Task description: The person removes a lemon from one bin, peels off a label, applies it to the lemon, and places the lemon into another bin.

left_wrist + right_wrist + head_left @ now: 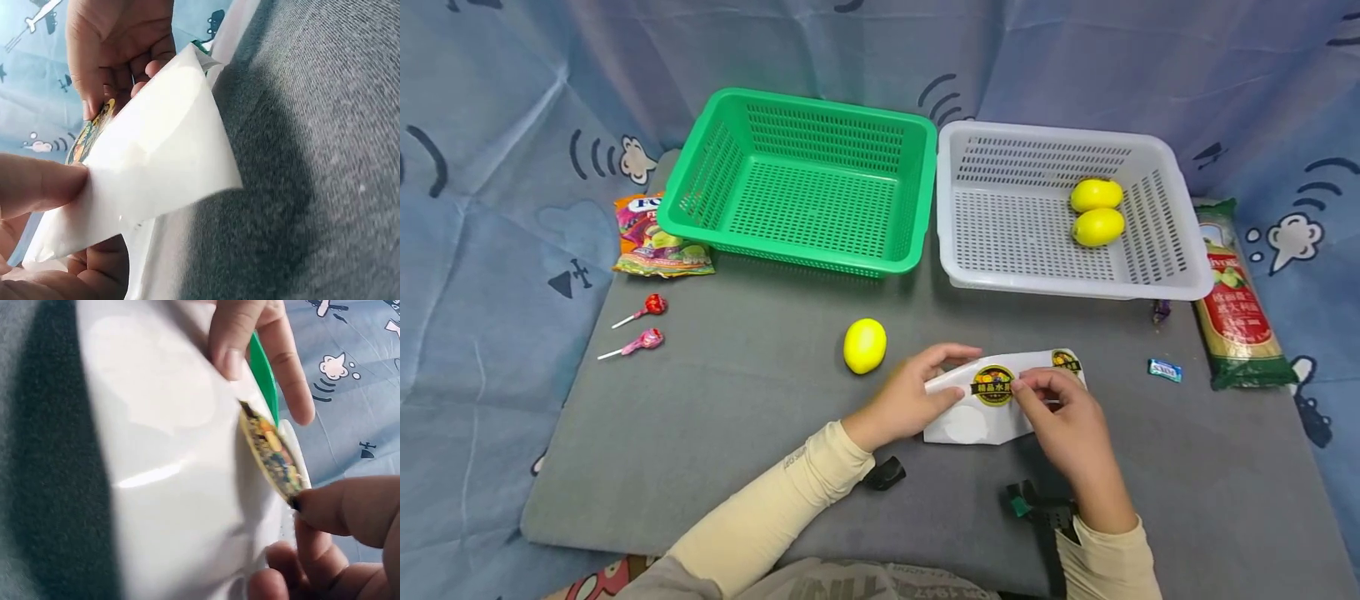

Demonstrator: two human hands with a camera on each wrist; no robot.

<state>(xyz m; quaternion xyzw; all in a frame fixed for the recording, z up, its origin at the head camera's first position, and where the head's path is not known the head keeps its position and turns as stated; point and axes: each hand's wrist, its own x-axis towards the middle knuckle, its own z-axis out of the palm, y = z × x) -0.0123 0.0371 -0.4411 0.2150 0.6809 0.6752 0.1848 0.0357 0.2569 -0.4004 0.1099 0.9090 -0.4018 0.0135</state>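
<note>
Left hand point(908, 398) pins the sticker sheet point(970, 421) by its edge so it stays put. Right hand point(1060, 417) pinches the round sticker point(992, 385) at the rim, peeling it up off the sheet.

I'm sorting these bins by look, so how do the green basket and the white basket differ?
The green basket is bright green and holds nothing; the white basket is white and holds two yellow lemons near its right wall. The green basket sits to the left, the white basket to the right, their rims meeting. Both are rectangular, perforated plastic, upright and open-topped on the grey table.
</note>
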